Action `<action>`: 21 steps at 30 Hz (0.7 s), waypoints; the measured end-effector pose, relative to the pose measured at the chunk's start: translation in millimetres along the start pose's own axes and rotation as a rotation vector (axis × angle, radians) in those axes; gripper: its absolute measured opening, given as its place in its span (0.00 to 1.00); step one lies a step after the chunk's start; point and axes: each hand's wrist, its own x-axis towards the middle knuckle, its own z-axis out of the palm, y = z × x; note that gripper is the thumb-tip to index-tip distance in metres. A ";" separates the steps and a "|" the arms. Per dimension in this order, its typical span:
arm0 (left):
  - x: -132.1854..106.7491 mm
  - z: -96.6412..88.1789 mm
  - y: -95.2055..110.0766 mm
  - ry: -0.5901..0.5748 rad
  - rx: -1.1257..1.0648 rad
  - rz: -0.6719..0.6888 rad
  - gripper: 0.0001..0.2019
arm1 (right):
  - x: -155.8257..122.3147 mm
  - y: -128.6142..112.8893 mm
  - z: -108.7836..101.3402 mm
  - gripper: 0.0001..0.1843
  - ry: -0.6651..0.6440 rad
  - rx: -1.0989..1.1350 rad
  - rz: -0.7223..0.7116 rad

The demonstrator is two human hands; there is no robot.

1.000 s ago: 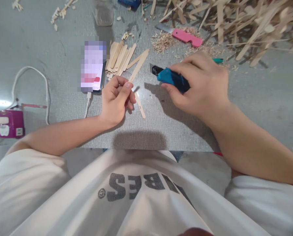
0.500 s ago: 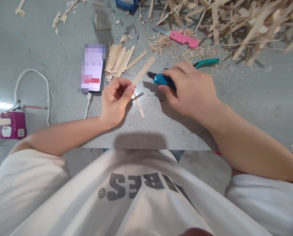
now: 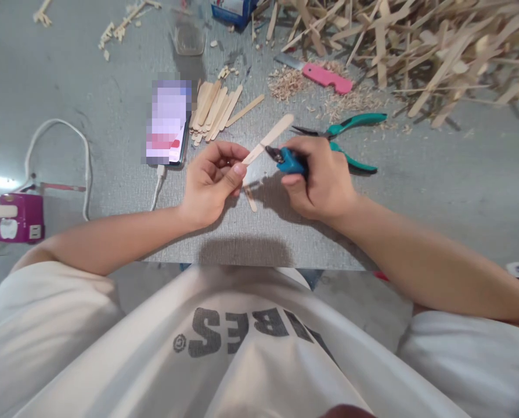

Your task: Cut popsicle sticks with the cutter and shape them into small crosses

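Where the left hand (image 3: pixel 212 184) pinches, a round-ended wooden stick (image 3: pixel 277 130) juts.

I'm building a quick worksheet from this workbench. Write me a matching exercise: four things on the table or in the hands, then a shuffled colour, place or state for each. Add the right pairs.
Things
1. Cutter
2. Pliers
3. Knife
4. Phone

Descriptions
A. Pink-handled, lying among wood shavings
B. White cable plugged into its near end
C. Blue, held in the right hand
D. Green-handled, its handles spread apart

Right pairs: 1-C, 2-D, 3-A, 4-B
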 end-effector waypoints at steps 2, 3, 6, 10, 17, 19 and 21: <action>-2.0 1.1 1.3 0.003 0.026 0.013 0.33 | -2.0 3.6 6.9 0.45 0.011 -0.003 -0.038; -2.6 1.3 0.8 0.016 0.043 0.024 0.33 | -2.6 5.4 9.3 0.45 0.007 -0.010 -0.050; -2.9 0.7 -3.3 0.077 0.084 0.057 0.32 | -2.9 8.5 11.0 0.37 -0.003 -0.046 -0.059; -3.4 0.1 -5.6 0.104 0.090 0.020 0.30 | -0.2 6.0 5.5 0.30 0.045 -0.126 -0.043; -6.2 -0.6 4.7 0.003 -0.035 -0.087 0.33 | 1.4 6.7 2.1 0.35 0.073 -0.206 -0.099; -6.1 -1.5 4.7 0.018 -0.023 -0.110 0.34 | -0.1 9.3 1.8 0.35 0.055 -0.218 -0.100; -5.7 -1.7 3.2 0.045 -0.022 -0.106 0.34 | -1.0 11.0 1.1 0.34 0.040 -0.203 -0.121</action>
